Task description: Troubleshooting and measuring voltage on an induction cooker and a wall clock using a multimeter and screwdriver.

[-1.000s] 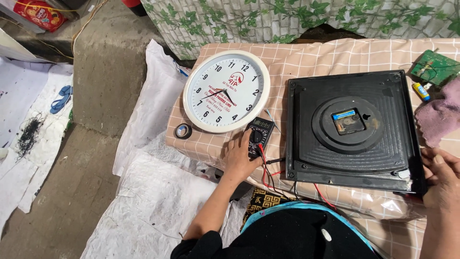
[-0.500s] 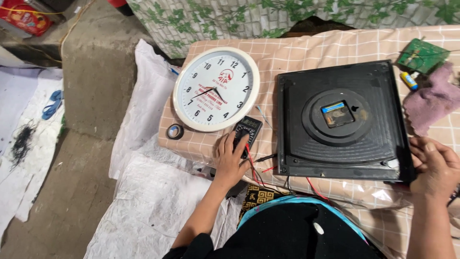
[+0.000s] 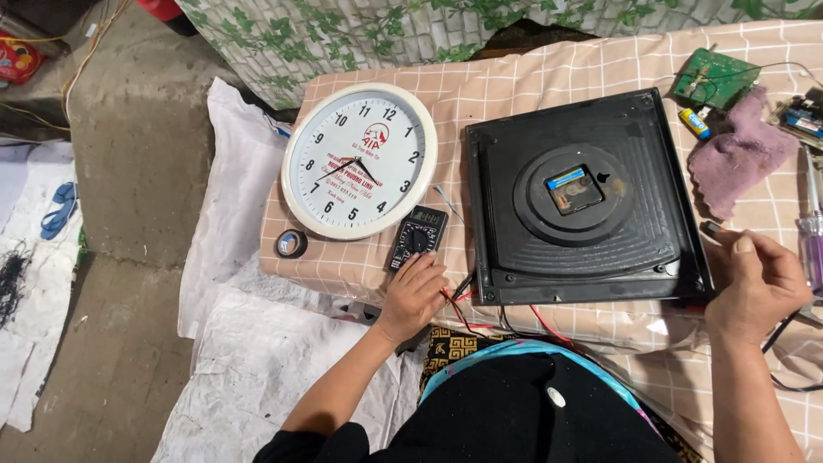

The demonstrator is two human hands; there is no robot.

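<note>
On the checked surface (image 3: 531, 86): left hand (image 3: 414, 296) fingers spread on the multimeter (image 3: 416, 239), setting it; right hand (image 3: 756, 287) curled at the square clock back (image 3: 583, 197) corner. Probing comes next, I'd judge.

Round white wall clock (image 3: 359, 160), tape roll (image 3: 291, 243), purple cloth (image 3: 739, 160), green circuit board (image 3: 716, 78).

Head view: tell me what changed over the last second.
Little moved. The left hand slid slightly down the black multimeter, now touching its lower edge. The right hand stayed at the right edge of the black square clock back. The round white clock and tape roll stayed put.
</note>
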